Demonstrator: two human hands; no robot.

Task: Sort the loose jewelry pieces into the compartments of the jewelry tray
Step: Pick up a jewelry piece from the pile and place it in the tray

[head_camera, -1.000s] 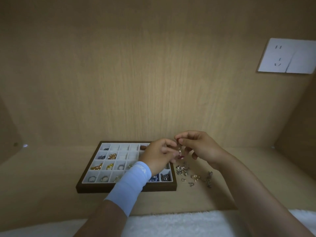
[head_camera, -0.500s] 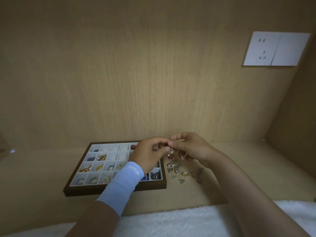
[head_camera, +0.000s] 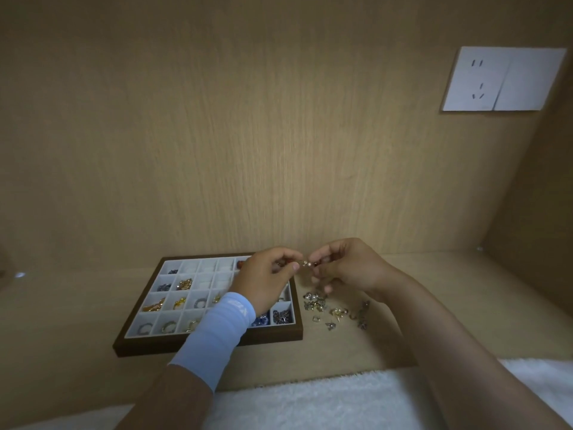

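Roughly half the jewelry tray (head_camera: 139,346) is filled, a loose pile (head_camera: 333,310) waits on the worktop (head_camera: 341,349) just beside it, and left grip (head_camera: 266,282) and right grip (head_camera: 348,268) together pinch one pearl piece (head_camera: 306,264) above its right edge.

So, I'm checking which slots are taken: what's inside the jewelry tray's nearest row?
In the jewelry tray, rings lie in the three left slots; blue pieces and dark pieces sit at the right. The sleeve hides the slot between.
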